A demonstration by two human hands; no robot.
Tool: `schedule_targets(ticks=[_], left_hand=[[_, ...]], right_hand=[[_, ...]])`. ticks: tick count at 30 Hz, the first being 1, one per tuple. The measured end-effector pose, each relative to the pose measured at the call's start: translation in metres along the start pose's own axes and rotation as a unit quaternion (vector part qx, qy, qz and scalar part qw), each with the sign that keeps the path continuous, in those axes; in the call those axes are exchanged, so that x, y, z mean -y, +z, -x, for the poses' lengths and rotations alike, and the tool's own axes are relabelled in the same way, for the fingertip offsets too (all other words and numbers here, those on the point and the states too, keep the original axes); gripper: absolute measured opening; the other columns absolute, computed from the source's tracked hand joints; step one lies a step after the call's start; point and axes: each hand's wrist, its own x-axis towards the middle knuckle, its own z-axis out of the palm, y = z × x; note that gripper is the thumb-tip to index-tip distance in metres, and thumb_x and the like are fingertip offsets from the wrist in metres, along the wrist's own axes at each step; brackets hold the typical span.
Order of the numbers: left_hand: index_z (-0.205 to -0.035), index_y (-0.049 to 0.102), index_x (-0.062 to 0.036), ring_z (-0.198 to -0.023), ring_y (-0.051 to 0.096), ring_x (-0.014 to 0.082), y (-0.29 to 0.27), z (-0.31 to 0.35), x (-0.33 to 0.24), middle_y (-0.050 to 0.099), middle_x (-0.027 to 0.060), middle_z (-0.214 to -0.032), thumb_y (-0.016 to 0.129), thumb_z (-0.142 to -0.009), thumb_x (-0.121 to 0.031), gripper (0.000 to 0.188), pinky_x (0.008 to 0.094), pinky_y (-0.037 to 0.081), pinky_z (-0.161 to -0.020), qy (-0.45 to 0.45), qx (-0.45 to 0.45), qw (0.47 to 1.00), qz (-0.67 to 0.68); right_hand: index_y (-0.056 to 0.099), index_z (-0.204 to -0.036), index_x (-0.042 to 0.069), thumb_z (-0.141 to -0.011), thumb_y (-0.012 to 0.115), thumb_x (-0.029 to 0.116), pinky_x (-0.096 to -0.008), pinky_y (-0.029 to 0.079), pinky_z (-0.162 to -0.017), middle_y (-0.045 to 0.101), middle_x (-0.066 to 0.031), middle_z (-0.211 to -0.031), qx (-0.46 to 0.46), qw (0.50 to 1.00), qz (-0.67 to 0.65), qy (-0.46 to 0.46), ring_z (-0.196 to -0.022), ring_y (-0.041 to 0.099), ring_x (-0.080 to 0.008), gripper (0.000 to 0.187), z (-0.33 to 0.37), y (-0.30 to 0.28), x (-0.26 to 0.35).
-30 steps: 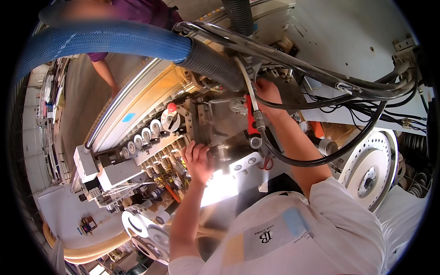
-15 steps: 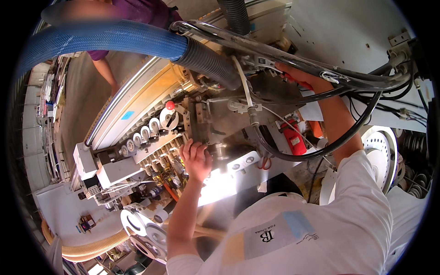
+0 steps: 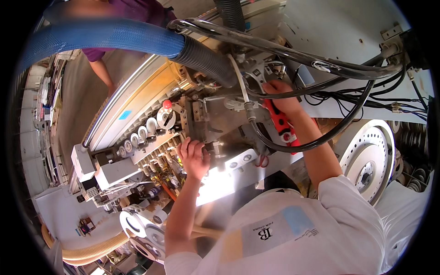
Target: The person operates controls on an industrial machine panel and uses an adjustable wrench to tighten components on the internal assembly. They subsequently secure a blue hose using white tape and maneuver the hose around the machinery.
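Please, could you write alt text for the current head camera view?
A person's right hand grips a red-handled wrench at a workshop machine, with the left hand beside its metal parts. A blue hose crosses the upper left, near a co-worker in purple.

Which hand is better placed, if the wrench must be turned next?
The right hand, probably: it grips the wrench by its red handle. The left hand shows no tool in it and is well apart from the wrench.
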Motion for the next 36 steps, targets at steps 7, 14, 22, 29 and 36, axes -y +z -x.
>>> schedule_targets(ticks=[7, 14, 22, 29, 36], left_hand=[[-0.108, 0.067, -0.0151, -0.141, 0.049, 0.0288, 0.002, 0.001, 0.001, 0.064, 0.0026, -0.121, 0.073, -0.081, -0.014, 0.028, 0.0579, 0.035, -0.120, 0.000, -0.002, 1.000, -0.007], [-0.108, 0.067, -0.0151, -0.141, 0.050, 0.0289, -0.001, -0.001, -0.002, 0.064, 0.0025, -0.122, 0.073, -0.081, -0.014, 0.028, 0.0580, 0.036, -0.119, -0.002, 0.001, 1.000, -0.009], [-0.109, 0.067, -0.0149, -0.141, 0.050, 0.0294, 0.000, 0.000, -0.002, 0.064, 0.0026, -0.122, 0.073, -0.082, -0.015, 0.028, 0.0585, 0.036, -0.120, -0.005, 0.004, 1.000, -0.017], [-0.109, 0.067, -0.0148, -0.141, 0.050, 0.0299, 0.000, 0.000, 0.000, 0.064, 0.0031, -0.122, 0.071, -0.082, -0.014, 0.027, 0.0595, 0.035, -0.121, -0.005, 0.003, 1.000, -0.017], [-0.108, 0.067, -0.0156, -0.143, 0.049, 0.0308, 0.005, 0.005, 0.005, 0.065, 0.0028, -0.123, 0.071, -0.085, -0.018, 0.023, 0.0585, 0.033, -0.121, -0.009, 0.006, 1.000, -0.007]], right_hand=[[0.071, -0.090, -0.003, -0.100, 0.065, 0.036, -0.0486, 0.056, -0.077, 0.072, -0.0236, -0.083, -0.124, 0.966, 0.166, -0.152, -0.081, 0.073, -0.0418, 0.041, -0.019, 0.054, -0.005], [0.069, -0.086, -0.002, -0.099, 0.060, 0.035, -0.0571, 0.053, -0.083, 0.070, -0.0294, -0.090, -0.115, 0.972, 0.135, -0.152, -0.092, 0.067, -0.0525, 0.040, -0.056, 0.077, -0.015], [0.070, -0.107, 0.004, -0.111, 0.060, 0.042, -0.0365, 0.056, -0.071, 0.072, -0.0076, -0.086, 0.033, 0.987, 0.156, -0.027, -0.077, 0.068, -0.0176, 0.040, -0.062, -0.034, 0.013], [0.066, -0.111, 0.010, -0.112, 0.058, 0.050, -0.0285, 0.048, -0.067, 0.063, 0.0019, -0.089, 0.151, 0.969, 0.194, 0.005, -0.071, 0.053, -0.0088, 0.041, -0.092, -0.076, 0.046], [0.071, -0.106, 0.002, -0.102, 0.076, 0.043, -0.0298, 0.049, -0.058, 0.065, -0.0014, -0.081, 0.077, 0.974, 0.209, 0.032, -0.063, 0.058, -0.0118, 0.042, -0.031, -0.045, 0.060]])
